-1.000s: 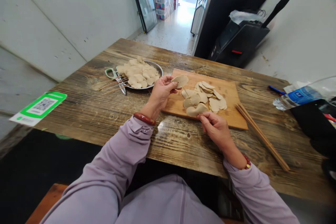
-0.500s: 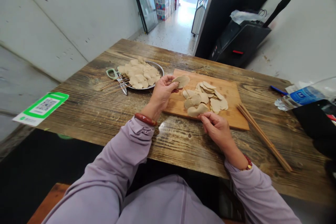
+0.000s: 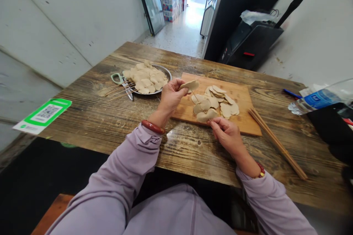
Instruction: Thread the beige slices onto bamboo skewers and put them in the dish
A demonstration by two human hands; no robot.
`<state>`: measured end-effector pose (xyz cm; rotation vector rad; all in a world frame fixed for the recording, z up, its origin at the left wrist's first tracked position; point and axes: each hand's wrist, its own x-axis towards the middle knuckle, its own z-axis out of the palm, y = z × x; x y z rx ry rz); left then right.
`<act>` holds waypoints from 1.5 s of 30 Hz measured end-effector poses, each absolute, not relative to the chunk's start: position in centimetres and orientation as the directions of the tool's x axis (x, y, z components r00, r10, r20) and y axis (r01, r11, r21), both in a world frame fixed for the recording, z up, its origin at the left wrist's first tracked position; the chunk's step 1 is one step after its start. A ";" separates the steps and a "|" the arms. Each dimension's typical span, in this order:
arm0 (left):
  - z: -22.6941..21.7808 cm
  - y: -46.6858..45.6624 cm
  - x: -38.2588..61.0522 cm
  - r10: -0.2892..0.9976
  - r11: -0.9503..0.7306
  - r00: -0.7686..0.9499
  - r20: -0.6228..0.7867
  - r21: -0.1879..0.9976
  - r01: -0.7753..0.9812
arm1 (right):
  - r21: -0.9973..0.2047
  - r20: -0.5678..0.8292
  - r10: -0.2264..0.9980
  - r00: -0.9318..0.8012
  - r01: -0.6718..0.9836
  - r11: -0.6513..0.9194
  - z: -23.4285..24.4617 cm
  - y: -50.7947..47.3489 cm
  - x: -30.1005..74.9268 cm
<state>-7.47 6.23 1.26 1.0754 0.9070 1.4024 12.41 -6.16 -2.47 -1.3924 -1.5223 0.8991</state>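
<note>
Pinched in my left hand [image 3: 171, 96] is a thin, round beige slice [image 3: 191, 85], its face tipped over the upper end of a thin wooden skewer [image 3: 196, 98]. My right hand [image 3: 227, 134] grips the lower end of that skewer with thumb and fingertips. Between the two hands, several beige slices [image 3: 203, 106] sit along the skewer, above the near edge of a wooden cutting board [image 3: 239, 88]. Loose slices [image 3: 230, 107] lie in a pile on the board, just beyond my right hand. I cannot tell whether the skewer's tip pierces the held slice.
Left of the board, a metal plate [image 3: 168, 71] carries skewered slices, their sticks jutting left over green-handled scissors [image 3: 127, 89]. Bare skewers [image 3: 277, 143] lie right of the board. A water bottle [image 3: 317, 99] rests at the far right, and a QR-code card [image 3: 45, 114] lies on the left edge.
The slice in my left hand has tilted and now shows more edge-on. Both hands stay nearly in the same place; the right one keeps its grip on the skewer.
</note>
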 end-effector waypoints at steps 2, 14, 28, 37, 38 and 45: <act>1.2 6.3 -7.4 0.991 -0.127 0.000 0.133 0.948 -0.290 | -0.922 0.125 0.992 -0.008 0.370 0.119 -2.4 -6.2 12.4; 0.7 6.4 -7.3 0.980 -0.198 -0.017 0.199 0.956 -0.215 | -0.909 0.134 0.991 -0.013 0.396 0.128 -2.6 -6.0 12.5; 1.2 5.6 -7.1 0.990 -0.037 0.122 0.078 0.951 -0.307 | -0.915 0.153 0.988 -0.001 0.379 0.142 -2.6 -5.8 12.4; 1.3 5.4 -7.6 0.968 0.227 0.205 -0.144 0.851 -0.474 | -0.876 0.238 0.971 0.009 0.434 0.211 -2.6 -5.8 12.6; 1.4 5.4 -7.6 0.964 0.248 0.211 -0.164 0.842 -0.479 | -0.871 0.247 0.969 0.008 0.440 0.218 -2.5 -5.8 12.6; 1.8 5.4 -7.6 0.936 0.343 0.251 -0.248 0.808 -0.479 | -0.872 0.253 0.967 -0.004 0.433 0.230 -2.3 -5.8 12.5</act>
